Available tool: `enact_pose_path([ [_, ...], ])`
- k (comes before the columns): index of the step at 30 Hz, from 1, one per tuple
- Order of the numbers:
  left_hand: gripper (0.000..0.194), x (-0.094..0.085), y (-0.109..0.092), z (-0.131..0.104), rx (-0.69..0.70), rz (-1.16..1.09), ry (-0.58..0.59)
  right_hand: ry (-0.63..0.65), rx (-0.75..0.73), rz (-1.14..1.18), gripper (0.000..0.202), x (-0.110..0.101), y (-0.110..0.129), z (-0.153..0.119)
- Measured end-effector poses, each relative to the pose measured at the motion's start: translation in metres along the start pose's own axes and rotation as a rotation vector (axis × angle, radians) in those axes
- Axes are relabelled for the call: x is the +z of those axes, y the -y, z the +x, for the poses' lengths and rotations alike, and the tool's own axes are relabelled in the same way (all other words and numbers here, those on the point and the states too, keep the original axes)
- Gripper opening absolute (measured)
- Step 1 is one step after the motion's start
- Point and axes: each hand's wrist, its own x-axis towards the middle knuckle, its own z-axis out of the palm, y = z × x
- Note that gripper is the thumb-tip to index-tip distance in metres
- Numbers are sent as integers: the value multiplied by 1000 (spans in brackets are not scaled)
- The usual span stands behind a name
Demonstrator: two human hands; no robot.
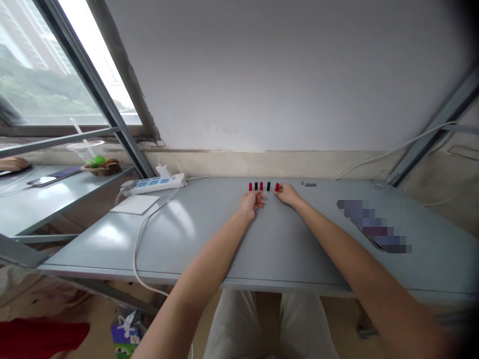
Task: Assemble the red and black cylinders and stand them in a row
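A row of small upright pieces, alternating red and black, stands near the back of the grey desk. From the left come a red piece, a black piece, another red piece and another black piece. At the right end, my right hand pinches a red piece between thumb and fingers. My left hand is just in front of the row's left part, its fingers loosely bent and apart, with nothing seen in them. Beyond my right hand lie several small silvery metal parts.
A white power strip and a flat white box are at the left, with a white cable hanging over the front edge. A pixelated phone-like object lies right. Another person's hand rests on the neighbouring desk.
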Motion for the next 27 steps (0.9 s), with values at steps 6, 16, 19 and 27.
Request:
enact_pose_path([
  [6, 10, 1, -2, -2, -9, 27, -6, 12, 61, 11, 11, 5, 6, 8],
  [16, 7, 2, 2, -2, 74, 142, 29, -6, 78, -91, 23, 6, 0, 2],
  [19, 9, 4, 10, -1, 202, 432, 96, -85, 33, -267, 29, 4, -9, -14],
  [27, 15, 6, 23, -5, 691, 1173, 313, -36, -199, -336, 36, 1, -33, -43],
])
